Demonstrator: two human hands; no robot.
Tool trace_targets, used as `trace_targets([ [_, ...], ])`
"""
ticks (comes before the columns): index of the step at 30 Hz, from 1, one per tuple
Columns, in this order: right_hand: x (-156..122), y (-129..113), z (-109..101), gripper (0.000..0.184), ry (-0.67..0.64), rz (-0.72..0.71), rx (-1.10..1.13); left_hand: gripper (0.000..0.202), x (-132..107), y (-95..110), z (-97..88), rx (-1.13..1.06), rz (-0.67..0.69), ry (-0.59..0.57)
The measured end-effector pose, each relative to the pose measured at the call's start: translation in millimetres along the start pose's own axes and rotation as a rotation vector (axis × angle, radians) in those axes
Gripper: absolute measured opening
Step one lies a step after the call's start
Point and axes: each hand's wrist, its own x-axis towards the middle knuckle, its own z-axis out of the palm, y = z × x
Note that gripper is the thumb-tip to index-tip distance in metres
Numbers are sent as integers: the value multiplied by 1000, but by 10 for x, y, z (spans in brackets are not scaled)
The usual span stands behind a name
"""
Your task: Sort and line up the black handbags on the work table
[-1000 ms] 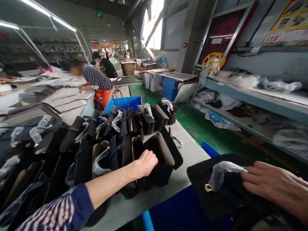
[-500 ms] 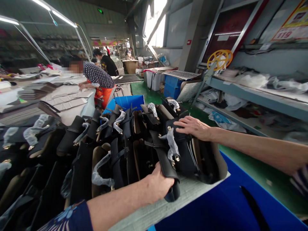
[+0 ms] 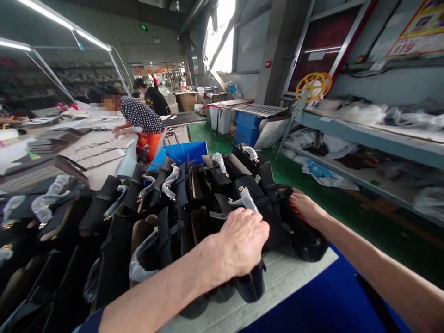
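Black handbags with gold fittings and plastic-wrapped handles stand packed together in front of me. My left hand [image 3: 243, 240] is closed, its fingers curled over the wrapped handle [image 3: 248, 200] of a black handbag [image 3: 275, 233] near the front edge. At the right end of the row, my right hand [image 3: 305, 209] is wrapped round the upper side of another black handbag [image 3: 308, 243]; its fingertips are partly hidden. Below my left hand, the end of one more black bag [image 3: 251, 284] juts out over the pale board [image 3: 291, 273].
A blue bin [image 3: 294, 305] lies below the board at the front right. Another blue panel [image 3: 183, 150] rises behind the bags. Shelving with plastic bags [image 3: 367, 134] lines the right side. A person in a dotted top [image 3: 142, 113] bends over a table at the left.
My left hand has moved up from the lower bag's flap to the wrapped handle. My right hand has come down and right from the bag's top to the end bag, which now sits tilted differently.
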Motion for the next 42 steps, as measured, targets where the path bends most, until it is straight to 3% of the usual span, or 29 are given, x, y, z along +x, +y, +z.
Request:
trace_targets([
  [3, -416, 132, -62, 63, -141, -15, 135, 43, 455, -148, 366, 66, 149, 174],
  [6, -801, 249, -79, 60, -217, -155, 29, 49, 879, -171, 576, 103, 137, 103],
  [8, -962, 340, -4, 59, -124, -193, -215, 40, 1077, -130, 606, 115, 54, 26],
  [10, -1022, 447, 118, 54, 49, -177, -410, 30, 1190, -87, 597, 104, -53, -22],
  [14, -904, 627, 228, 50, 378, -73, -427, 21, 1204, -105, 579, 82, -119, -80],
  [17, -763, 685, 75, 41, 448, 96, -292, 16, 1148, -187, 543, 105, -100, -108],
  [19, -705, 711, -34, 39, 457, 127, -192, 16, 1136, -215, 495, 139, -105, -66],
  [21, -682, 743, -59, 42, 427, 81, -117, 23, 1166, -205, 457, 194, -33, 47],
  [23, -682, 784, 8, 44, 361, -8, -97, 26, 1244, -173, 462, 269, 136, 108],
  [26, -714, 849, 159, 43, 309, -110, -210, 16, 1415, -155, 540, 344, 283, 5],
  [28, -748, 894, 207, 37, 331, -140, -429, 10, 1514, -165, 572, 338, 239, -91],
  [31, -800, 977, 141, 22, 379, -196, -779, 19, 1552, -116, 501, 312, 229, -127],
  [36, -793, 1128, -139, 31, 519, -321, -842, 16, 1447, 302, 361, 176, 301, -131],
  [39, -714, 1152, -173, 20, 391, -495, -782, 15, 1453, 426, 448, 122, 242, -157],
  [42, -603, 1114, -97, 15, 224, -614, -717, 16, 1473, 278, 551, 131, 65, -192],
])
